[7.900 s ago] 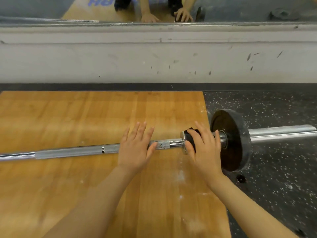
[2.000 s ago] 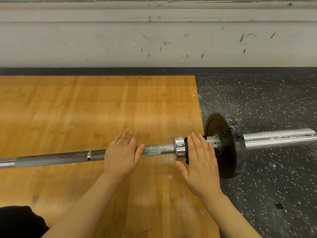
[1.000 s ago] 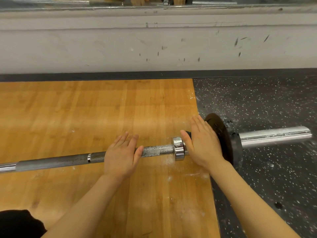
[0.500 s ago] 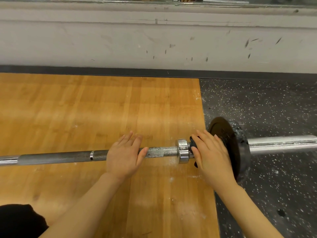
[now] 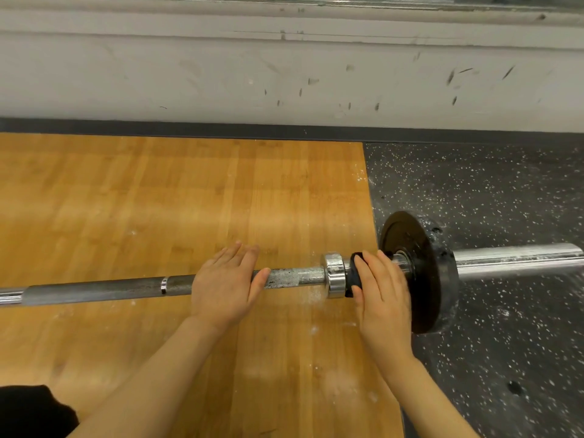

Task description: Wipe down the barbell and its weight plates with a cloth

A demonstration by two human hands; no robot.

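Note:
A steel barbell (image 5: 110,289) lies across the floor from left to right. Its black weight plate (image 5: 433,279) stands on the sleeve at the right, just past the chrome collar (image 5: 334,275). My left hand (image 5: 226,284) rests flat on the knurled shaft left of the collar, fingers straight. My right hand (image 5: 384,298) presses a dark cloth (image 5: 355,276) onto the sleeve between the collar and the plate, fingers straight over it. Most of the cloth is hidden under that hand.
The shaft lies over a wooden platform (image 5: 158,200); the plate stands on speckled black rubber flooring (image 5: 505,184). A scuffed white wall (image 5: 284,74) runs along the back. White chalk dust (image 5: 311,298) marks the wood under the collar.
My right hand with the cloth has rubbed back and forth on the sleeve between collar and plate. My left hand has stayed flat on the shaft.

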